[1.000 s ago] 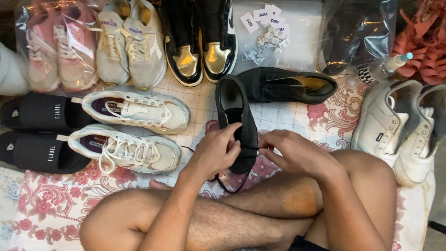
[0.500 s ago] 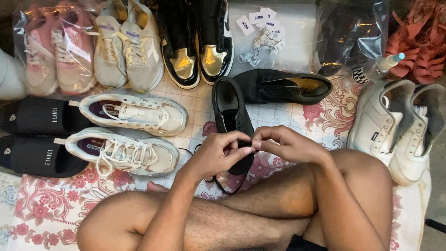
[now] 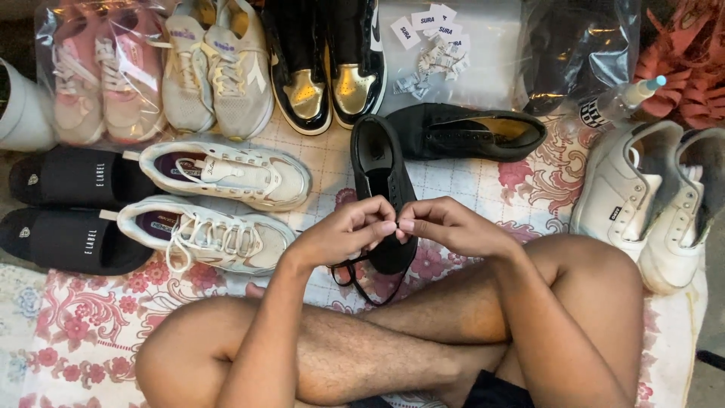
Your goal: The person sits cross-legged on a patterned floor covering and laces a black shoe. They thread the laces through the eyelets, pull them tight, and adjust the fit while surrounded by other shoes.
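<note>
Your left hand (image 3: pixel 343 233) and right hand (image 3: pixel 445 225) meet fingertip to fingertip over the toe end of the black low-top canvas shoe (image 3: pixel 384 189), which lies lengthwise on the floral pink-and-white cloth (image 3: pixel 75 332) directly ahead of your crossed legs. Both hands are pinched closed; the thin black shoelace (image 3: pixel 362 281) loops out below them onto the cloth, so the pinch appears to be on the lace, though the contact point itself is hidden behind your fingers.

The second black low-top shoe with a yellow insole (image 3: pixel 468 134) lies crosswise, its toe just beside the first shoe's heel end.

To your left:
- a pair of white mesh lace-up trainers (image 3: pixel 226 200), one behind the other;
- a pair of black slip-on sandals (image 3: pixel 72 211) beyond them.

Along the far row:
- pink trainers in a clear plastic bag (image 3: pixel 98 72);
- beige trainers (image 3: pixel 219 75);
- black high-tops with gold toes (image 3: pixel 328 68);
- a clear bag with small white tags (image 3: pixel 445 45).

To your right stands a pair of white leather low-tops (image 3: pixel 649 200), with a small clear spray bottle (image 3: pixel 619 102) behind them.
</note>
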